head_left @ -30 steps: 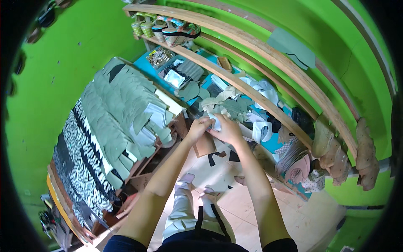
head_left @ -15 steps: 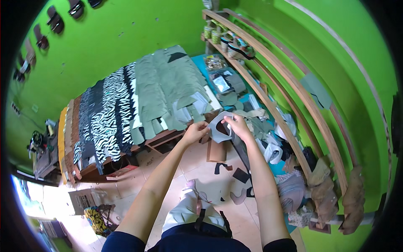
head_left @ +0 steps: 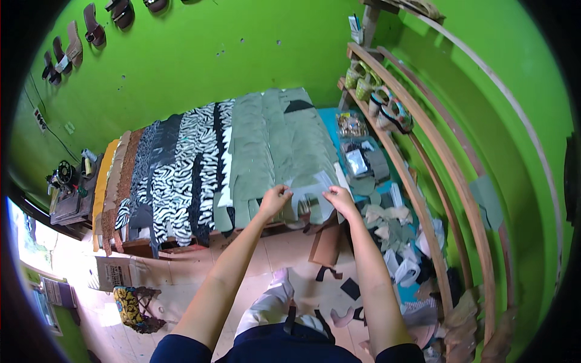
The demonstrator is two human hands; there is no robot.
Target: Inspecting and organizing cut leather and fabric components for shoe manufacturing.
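Observation:
Between my hands a light grey curved cut piece [head_left: 307, 191], like thin sheet material, is stretched over the near edge of the table. My left hand [head_left: 276, 201] pinches its left end, and my right hand [head_left: 340, 199] pinches its right end. Right behind and under it lie overlapping grey-green cut pieces [head_left: 251, 142] in long rows, with a dark piece [head_left: 298, 106] on top toward the back. Other pale grey pieces on the table merge with the held one, so its exact outline is hard to make out.
Left of the green rows are zebra-patterned pieces [head_left: 184, 181] and yellow pieces [head_left: 104, 181]. A sewing machine [head_left: 63, 174] stands at far left. Wooden rails [head_left: 433, 142] carry sandals [head_left: 390, 112] on the right, above piled scraps [head_left: 387, 224]. A patterned stool [head_left: 128, 305] and dark scraps [head_left: 350, 288] are on the floor.
My view has shifted, so the table appears farther right and lower. My hands have moved apart, with the grey piece now spread between them in front of the table's green rows.

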